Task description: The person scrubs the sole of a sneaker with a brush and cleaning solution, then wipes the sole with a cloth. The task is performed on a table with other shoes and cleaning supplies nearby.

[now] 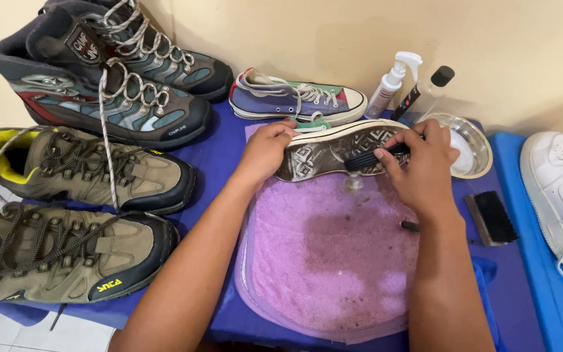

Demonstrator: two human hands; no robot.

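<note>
A canvas sneaker (324,151) lies on its side with its patterned, dirty sole facing me. My left hand (265,151) grips its heel end and holds it steady. In my right hand (421,163) is a small black brush (365,159), whose bristles rest on the middle of the sole. Under the shoe lies a pink towel (324,261) with dark wet stains.
The matching blue sneaker (298,98) stands behind. Two grey hiking boots (109,81) and two tan ones (66,208) fill the left. A spray bottle (391,81), a dark-capped bottle (425,91), a metal bowl (474,145), a black brush (492,218) and a white sneaker (562,189) sit right.
</note>
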